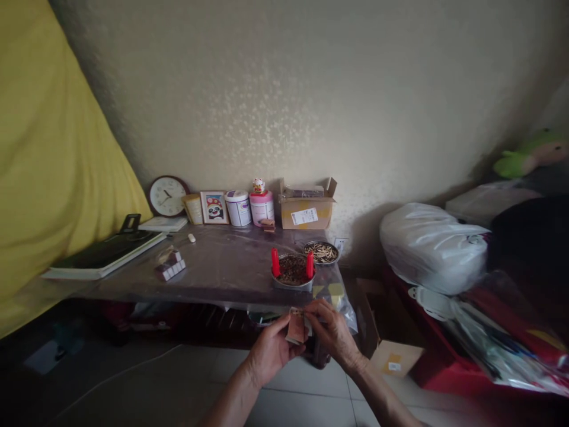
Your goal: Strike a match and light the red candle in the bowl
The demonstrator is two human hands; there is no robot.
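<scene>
In front of the table's near edge, my left hand (269,349) is closed around a small, flat, reddish-brown box (296,328), held tilted. My right hand (329,330) has its fingertips pinched together at the box's upper end; what lies between them is too small to name. Just beyond my hands, a round metal tin (292,286) of dark granules stands on the table, with two red candle-like sticks (275,262) upright at its sides. Behind it to the right, another round tin (333,261) holds many short pale sticks.
On the table (231,261) are a wrapped pack of small boxes (171,267), a white oval object (191,238) and a large book-like item (106,255). A clock (168,196), canisters (238,209) and a cardboard box (306,212) line the wall. White bags (433,246) lie right.
</scene>
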